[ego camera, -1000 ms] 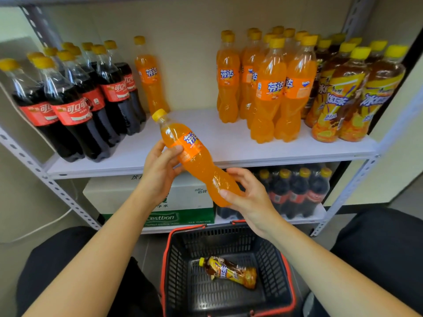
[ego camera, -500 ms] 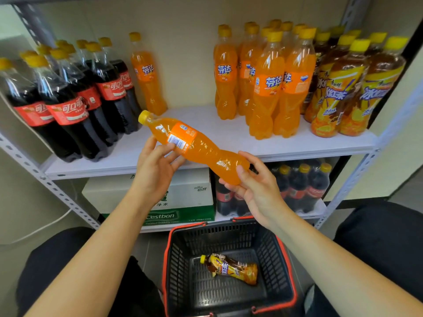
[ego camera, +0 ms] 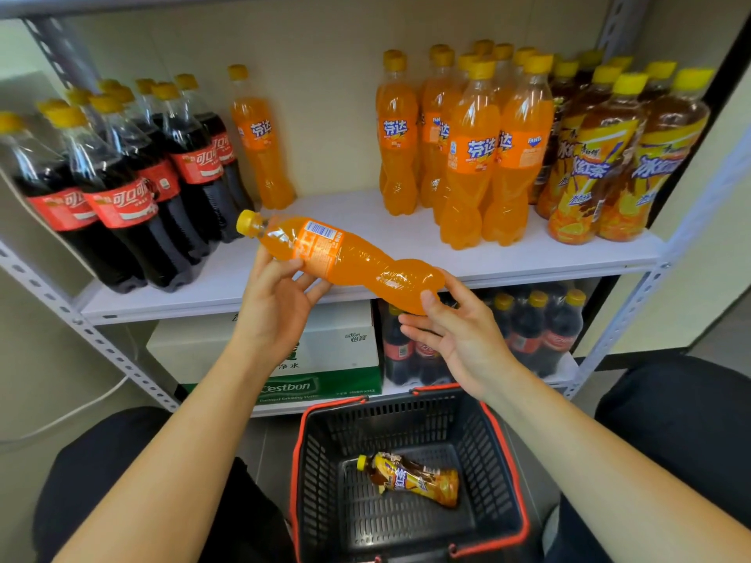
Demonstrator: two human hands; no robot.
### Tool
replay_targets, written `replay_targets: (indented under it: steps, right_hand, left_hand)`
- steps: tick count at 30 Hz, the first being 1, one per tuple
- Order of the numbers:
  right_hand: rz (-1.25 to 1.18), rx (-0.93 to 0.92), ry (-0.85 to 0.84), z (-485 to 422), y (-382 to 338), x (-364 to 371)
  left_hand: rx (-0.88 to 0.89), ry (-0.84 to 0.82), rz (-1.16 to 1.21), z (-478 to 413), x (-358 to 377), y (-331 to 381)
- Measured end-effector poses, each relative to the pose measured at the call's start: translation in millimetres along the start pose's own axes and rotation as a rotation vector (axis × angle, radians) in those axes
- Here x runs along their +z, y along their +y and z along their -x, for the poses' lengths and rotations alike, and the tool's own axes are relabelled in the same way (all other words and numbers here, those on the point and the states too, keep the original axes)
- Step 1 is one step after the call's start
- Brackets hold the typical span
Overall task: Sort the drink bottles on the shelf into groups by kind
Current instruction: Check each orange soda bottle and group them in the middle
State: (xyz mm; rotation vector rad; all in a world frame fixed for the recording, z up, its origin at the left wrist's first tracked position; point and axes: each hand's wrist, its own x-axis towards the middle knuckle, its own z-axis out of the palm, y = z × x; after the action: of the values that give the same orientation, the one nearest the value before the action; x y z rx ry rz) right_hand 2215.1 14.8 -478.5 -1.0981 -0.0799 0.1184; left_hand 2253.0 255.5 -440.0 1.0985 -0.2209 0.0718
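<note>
I hold an orange soda bottle (ego camera: 345,258) almost level in front of the shelf board (ego camera: 365,215), cap to the left, barcode side up. My left hand (ego camera: 280,306) grips it under the label. My right hand (ego camera: 459,339) holds its base between thumb and fingers. On the shelf stand several cola bottles (ego camera: 122,188) at the left, a lone orange soda bottle (ego camera: 262,140) beside them, a group of orange soda bottles (ego camera: 467,156) right of centre, and iced tea bottles (ego camera: 609,164) at the far right.
A black basket with a red rim (ego camera: 504,440) sits on the floor between my knees, with one iced tea bottle (ego camera: 410,479) lying in it. The lower shelf carries a white and green carton (ego camera: 325,351) and more cola bottles (ego camera: 528,331). Grey perforated uprights frame both sides.
The held bottle has tipped from a steep slant to nearly level and rolled, so the barcode now faces up instead of the logo. Both hands rose slightly with it.
</note>
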Motion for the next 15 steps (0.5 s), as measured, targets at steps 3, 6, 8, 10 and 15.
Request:
replay_targets:
  steps: [3,6,8,10,15]
  right_hand:
    - [-0.037,0.01,-0.01,-2.2,-2.4,-0.5]
    - [-0.09,-0.011,-0.016,-2.7,-4.6,1.0]
    - [-0.054,-0.024,-0.022,-1.3,-3.3,1.7]
    - [-0.021,-0.031,-0.017,-0.5,-0.6,0.8]
    - [-0.071,0.006,0.015,-2.9,0.2,-0.9]
  left_hand:
    - [-0.002,0.04,-0.035,0.6,0.2,-0.7]
    - [-0.002,0.119,-0.119,1.4,2.2,-5.6]
    - [-0.015,0.139,-0.147,0.9,3.5,-9.0]
    - [-0.032,0.111,-0.112,-0.2,3.5,-9.1]
    - [-0.036,-0.004,0.011,-2.1,-3.2,-2.1]
